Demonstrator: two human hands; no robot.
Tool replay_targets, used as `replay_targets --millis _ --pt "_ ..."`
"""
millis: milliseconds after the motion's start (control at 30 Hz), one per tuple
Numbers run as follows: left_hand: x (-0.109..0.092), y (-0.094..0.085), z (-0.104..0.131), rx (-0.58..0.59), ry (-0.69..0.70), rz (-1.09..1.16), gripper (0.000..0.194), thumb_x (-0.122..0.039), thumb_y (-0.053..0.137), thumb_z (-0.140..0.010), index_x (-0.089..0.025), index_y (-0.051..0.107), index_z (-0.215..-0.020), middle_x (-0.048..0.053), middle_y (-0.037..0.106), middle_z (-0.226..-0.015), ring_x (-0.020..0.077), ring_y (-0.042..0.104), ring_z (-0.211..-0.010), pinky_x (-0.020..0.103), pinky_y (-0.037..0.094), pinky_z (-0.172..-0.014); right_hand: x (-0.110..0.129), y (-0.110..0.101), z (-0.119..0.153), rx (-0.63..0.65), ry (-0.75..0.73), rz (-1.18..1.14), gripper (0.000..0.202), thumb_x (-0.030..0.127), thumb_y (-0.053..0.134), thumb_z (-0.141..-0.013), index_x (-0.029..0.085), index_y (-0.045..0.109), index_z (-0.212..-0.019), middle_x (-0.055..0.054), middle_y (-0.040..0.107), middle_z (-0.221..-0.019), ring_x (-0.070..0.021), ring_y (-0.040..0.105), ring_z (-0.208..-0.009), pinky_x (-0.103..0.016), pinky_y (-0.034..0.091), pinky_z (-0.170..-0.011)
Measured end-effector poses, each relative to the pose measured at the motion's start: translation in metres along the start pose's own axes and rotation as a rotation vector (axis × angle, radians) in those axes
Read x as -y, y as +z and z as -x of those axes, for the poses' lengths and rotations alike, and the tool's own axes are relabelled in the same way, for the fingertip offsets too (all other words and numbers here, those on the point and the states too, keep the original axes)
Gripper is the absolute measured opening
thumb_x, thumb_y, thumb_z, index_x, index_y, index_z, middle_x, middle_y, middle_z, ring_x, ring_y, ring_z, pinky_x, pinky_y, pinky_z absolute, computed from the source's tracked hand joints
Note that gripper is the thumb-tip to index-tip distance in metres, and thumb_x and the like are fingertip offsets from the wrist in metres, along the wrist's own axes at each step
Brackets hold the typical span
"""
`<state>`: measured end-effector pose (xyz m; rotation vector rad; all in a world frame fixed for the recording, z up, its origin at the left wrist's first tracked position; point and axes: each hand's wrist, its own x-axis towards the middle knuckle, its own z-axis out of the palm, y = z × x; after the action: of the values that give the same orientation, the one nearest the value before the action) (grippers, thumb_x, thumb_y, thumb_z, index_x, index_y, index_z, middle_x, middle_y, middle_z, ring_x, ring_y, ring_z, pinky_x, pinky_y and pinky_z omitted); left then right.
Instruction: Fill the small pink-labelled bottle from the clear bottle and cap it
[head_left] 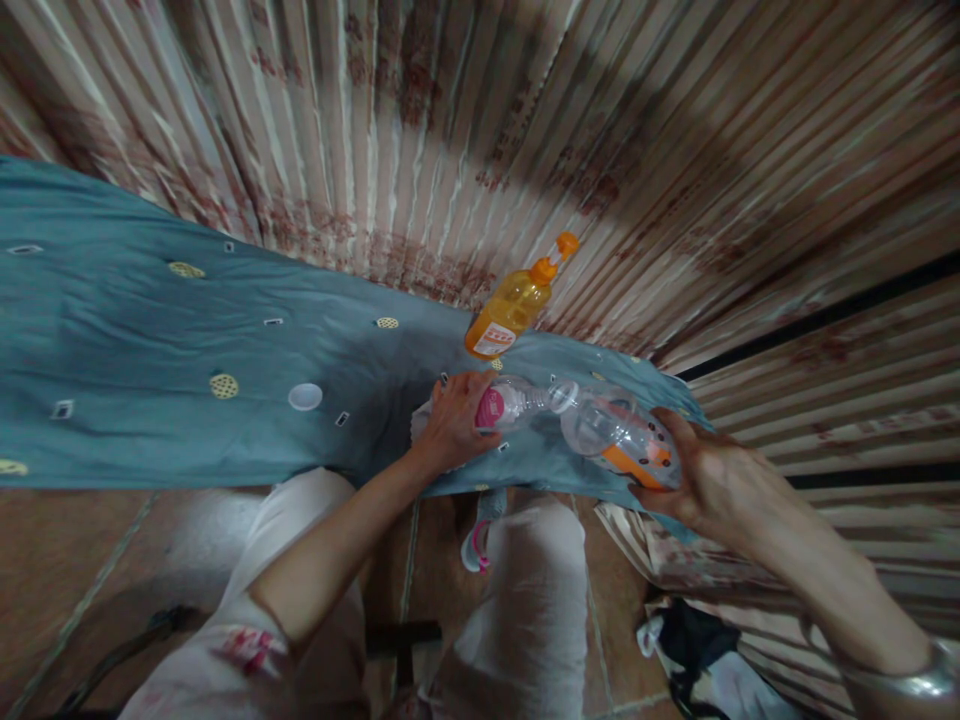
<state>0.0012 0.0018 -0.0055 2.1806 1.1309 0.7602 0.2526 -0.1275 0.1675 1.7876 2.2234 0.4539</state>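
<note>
Amber pump bottle stands beyond our half-curled hands, left gripping pink-labelled bottle, right orange-banded bottle.

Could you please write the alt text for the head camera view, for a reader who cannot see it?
The left hand holds a pink-labelled clear bottle, its neck pointing toward a larger clear bottle in the right hand. Behind them, an orange pump bottle stands on a teal cloth.

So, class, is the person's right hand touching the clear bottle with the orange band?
Touching: the head view shows the right hand gripping the bottle around its base end.
</note>
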Motion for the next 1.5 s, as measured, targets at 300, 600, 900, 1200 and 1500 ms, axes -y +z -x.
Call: replay_targets --millis 300,600,900,1200,1500 --pt "-0.0013 -0.0012 -0.0003 0.010 -0.013 0.007 0.088 -0.033 0.078 -0.071 -0.021 0.040 -0.150 0.015 0.053 -0.147 0.0354 0.048 -0.134 0.056 0.033 -0.115 0.0027 -0.0021 -0.0010 -0.024 -0.021 0.064 0.043 0.038 0.068 -0.079 0.016 0.054 -0.113 -0.004 0.071 -0.073 -0.0253 0.070 -0.061 -0.029 0.043 -0.052" --pt "-0.0021 -0.0019 -0.0006 0.018 -0.017 0.008 0.087 -0.032 0.078 -0.071 -0.024 0.040 -0.149 0.014 0.053 -0.147 0.0349 0.048 -0.134 0.056 0.034 -0.115 -0.0004 0.0030 0.0015 -0.004 0.021 0.038 0.052 0.041 0.066 -0.080 0.015 0.053 -0.122 -0.006 0.073 -0.076 -0.0262 0.071 -0.064 -0.030 0.046 -0.055" --pt "-0.0017 -0.0017 -0.0007 0.014 -0.013 0.014 0.085 -0.032 0.077 -0.071 -0.024 0.041 -0.148 0.014 0.053 -0.147 0.0352 0.048 -0.134 0.057 0.034 -0.115 0.0014 -0.0003 0.0001 -0.001 0.016 0.030 0.050 0.040 0.068 -0.078 0.015 0.054 -0.119 -0.005 0.072 -0.074 -0.0263 0.070 -0.063 -0.030 0.045 -0.053" --pt "-0.0014 -0.0013 -0.0003 0.007 -0.014 0.021 0.086 -0.032 0.078 -0.071 -0.025 0.041 -0.149 0.013 0.053 -0.147 0.0346 0.048 -0.134 0.056 0.034 -0.115 0.0007 0.0012 0.0005 0.011 0.017 0.030 0.049 0.041 0.065 -0.081 0.015 0.053 -0.121 -0.006 0.072 -0.077 -0.0257 0.070 -0.064 -0.030 0.045 -0.055" --pt "0.0009 0.0014 -0.0008 -0.009 -0.005 0.012 0.088 -0.032 0.079 -0.070 -0.026 0.040 -0.149 0.013 0.053 -0.147 0.0352 0.049 -0.132 0.056 0.034 -0.114 0.0000 0.0015 0.0012 0.014 0.021 0.028 0.053 0.043 0.065 -0.080 0.015 0.053 -0.124 -0.006 0.072 -0.076 -0.0255 0.068 -0.061 -0.030 0.042 -0.052"
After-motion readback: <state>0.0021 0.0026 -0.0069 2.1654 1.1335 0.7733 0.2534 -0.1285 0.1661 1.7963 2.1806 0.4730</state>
